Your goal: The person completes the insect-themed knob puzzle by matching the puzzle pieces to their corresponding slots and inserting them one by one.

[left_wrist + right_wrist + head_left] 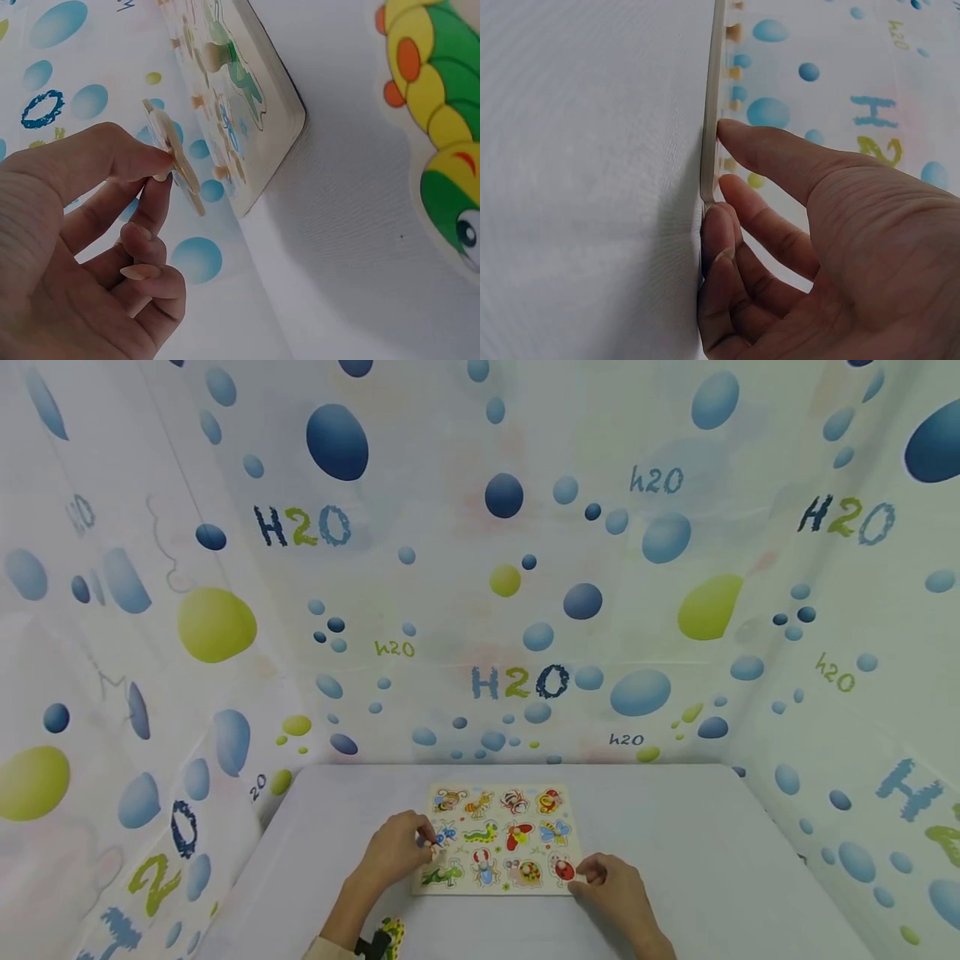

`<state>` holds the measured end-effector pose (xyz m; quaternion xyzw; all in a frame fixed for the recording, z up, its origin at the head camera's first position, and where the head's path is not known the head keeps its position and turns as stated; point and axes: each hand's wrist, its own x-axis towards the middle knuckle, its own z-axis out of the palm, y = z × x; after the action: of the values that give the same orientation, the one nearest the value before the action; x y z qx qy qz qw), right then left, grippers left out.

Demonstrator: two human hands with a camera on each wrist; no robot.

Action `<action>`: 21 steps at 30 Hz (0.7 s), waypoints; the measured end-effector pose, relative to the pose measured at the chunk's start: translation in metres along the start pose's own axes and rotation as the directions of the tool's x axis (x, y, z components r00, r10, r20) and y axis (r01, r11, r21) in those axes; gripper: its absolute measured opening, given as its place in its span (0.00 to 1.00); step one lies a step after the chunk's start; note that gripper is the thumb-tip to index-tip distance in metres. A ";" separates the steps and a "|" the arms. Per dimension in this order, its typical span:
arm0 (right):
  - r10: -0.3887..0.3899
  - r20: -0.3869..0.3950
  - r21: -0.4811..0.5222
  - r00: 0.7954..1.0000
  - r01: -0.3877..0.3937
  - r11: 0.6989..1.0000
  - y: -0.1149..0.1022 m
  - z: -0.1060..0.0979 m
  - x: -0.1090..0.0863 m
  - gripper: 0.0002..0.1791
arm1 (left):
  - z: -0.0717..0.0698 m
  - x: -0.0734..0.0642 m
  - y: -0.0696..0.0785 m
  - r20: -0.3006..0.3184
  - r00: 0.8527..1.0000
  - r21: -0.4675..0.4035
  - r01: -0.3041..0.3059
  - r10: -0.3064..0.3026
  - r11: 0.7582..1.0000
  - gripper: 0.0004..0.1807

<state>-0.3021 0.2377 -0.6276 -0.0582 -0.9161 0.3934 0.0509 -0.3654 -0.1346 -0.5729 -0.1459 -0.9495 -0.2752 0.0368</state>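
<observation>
A wooden peg puzzle board (495,852) with insect pictures and small knobs lies flat on the table. Over its left edge, my left hand (401,847) pinches a thin puzzle piece (174,146) between thumb and fingertips. That piece shows almost edge-on in the left wrist view, its picture hidden. At the opposite side, my right hand (613,889) holds the board's edge near the front corner, thumb on the rim and fingers curled against it. Close to the right thumb sits the red ladybug piece (564,869).
A yellow and green caterpillar piece (442,127) lies on the white table (697,827) near the left wrist, partly hidden by a dark wrist strap (372,946) in the head view. Behind the table hangs a white curtain (450,602) with bubbles and H2O lettering.
</observation>
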 end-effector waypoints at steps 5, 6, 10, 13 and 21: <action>-0.009 -0.004 -0.001 1.000 0.009 1.000 0.000 -0.001 -0.001 0.14 | 0.002 0.004 -0.002 0.000 1.000 -0.010 0.007 -0.007 1.000 0.10; -0.012 -0.004 -0.002 1.000 0.012 1.000 0.000 -0.001 -0.001 0.14 | 0.002 0.004 -0.002 0.001 1.000 -0.013 0.007 -0.007 1.000 0.10; -0.009 0.002 -0.006 1.000 0.009 1.000 -0.002 -0.002 -0.003 0.15 | 0.003 0.006 -0.003 0.003 1.000 -0.015 0.007 -0.007 1.000 0.11; 0.005 0.010 -0.007 1.000 -0.005 1.000 -0.003 -0.002 -0.003 0.14 | 0.004 0.007 -0.003 0.002 1.000 -0.015 0.006 -0.006 1.000 0.11; -0.001 0.003 -0.014 1.000 0.001 1.000 -0.001 0.000 0.000 0.14 | 0.007 0.014 -0.002 -0.012 1.000 -0.010 -0.011 0.011 1.000 0.10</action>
<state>-0.3026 0.2369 -0.6273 -0.0577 -0.9189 0.3872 0.0495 -0.3793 -0.1288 -0.5774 -0.1497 -0.9471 -0.2807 0.0431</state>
